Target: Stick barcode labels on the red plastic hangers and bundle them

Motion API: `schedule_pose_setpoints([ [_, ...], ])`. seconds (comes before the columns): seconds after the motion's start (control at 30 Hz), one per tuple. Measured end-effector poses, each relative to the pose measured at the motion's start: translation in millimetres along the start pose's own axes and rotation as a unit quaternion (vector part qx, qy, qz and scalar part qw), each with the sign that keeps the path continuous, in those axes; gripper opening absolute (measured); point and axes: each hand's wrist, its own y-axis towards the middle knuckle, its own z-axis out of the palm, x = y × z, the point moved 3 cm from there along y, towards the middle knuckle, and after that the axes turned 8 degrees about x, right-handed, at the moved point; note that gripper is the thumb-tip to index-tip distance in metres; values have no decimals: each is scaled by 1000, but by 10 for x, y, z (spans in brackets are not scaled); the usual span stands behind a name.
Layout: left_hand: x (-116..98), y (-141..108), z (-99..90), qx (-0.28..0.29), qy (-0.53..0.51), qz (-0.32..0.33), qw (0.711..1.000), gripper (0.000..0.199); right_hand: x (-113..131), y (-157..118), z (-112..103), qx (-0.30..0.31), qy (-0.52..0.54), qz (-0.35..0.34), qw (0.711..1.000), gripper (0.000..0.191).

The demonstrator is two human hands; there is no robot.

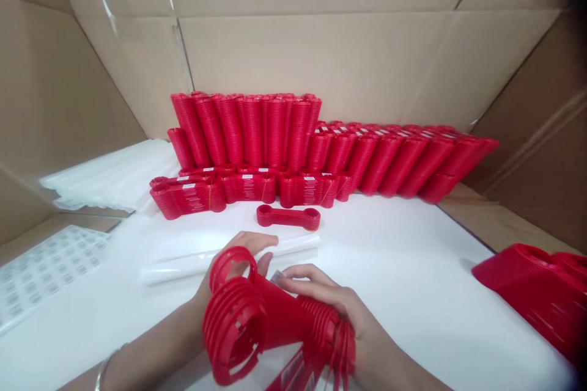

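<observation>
Close to the camera, a stack of red plastic link-shaped pieces with ring ends (284,317) is tilted and fanned apart. My left hand (245,244) grips its left end from behind, its fingers partly covered by an upper ring. Around the right side of the stack, my right hand (332,293) is closed, its fingertips near a small pale label (277,277). More labels show lower on the pieces. Just beyond my hands lies a short stack of the same red pieces (288,217), beside clear plastic sleeves (183,266).
Banded red stacks (188,198) stand in rows at the back, with taller ones (252,131) behind. At left are white plastic bags (114,177) and a label sheet (46,272). Another red stack (532,293) sits at right. Cardboard walls (321,61) surround the white table (413,293).
</observation>
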Motion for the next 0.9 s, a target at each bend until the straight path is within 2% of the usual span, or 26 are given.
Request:
schedule_pose_setpoints([
  [0.1,-120,128,-263,-56,-13,16,998,22,40,-17,-137,-42,-107,6,993,32],
  [0.17,-144,197,-467,-119,-33,-22,992,26,41,-28,-263,-71,-210,24,975,41],
  [0.23,-148,237,-587,-134,-23,-60,989,23,17,-32,-372,-88,-275,51,956,52],
  [0.27,-151,244,-603,-121,-11,-70,990,22,1,-31,-410,-91,-293,65,950,57],
  [0.33,-175,236,-549,-64,10,-65,996,19,-24,-27,-450,-93,-313,84,942,62],
  [0.43,-250,182,-351,49,15,-22,998,15,-40,-24,-452,-95,-327,98,935,65],
  [0.47,-277,163,-296,67,19,-7,998,14,-42,-25,-452,-98,-328,101,934,64],
  [0.6,-320,123,-209,57,51,20,997,13,-51,-34,-485,-111,-330,102,932,66],
  [0.73,-306,113,-173,89,43,24,995,11,-56,-45,-533,-129,-333,100,929,65],
  [0.9,-406,66,-72,98,149,134,975,20,-26,-43,-520,-144,-340,108,923,58],
])
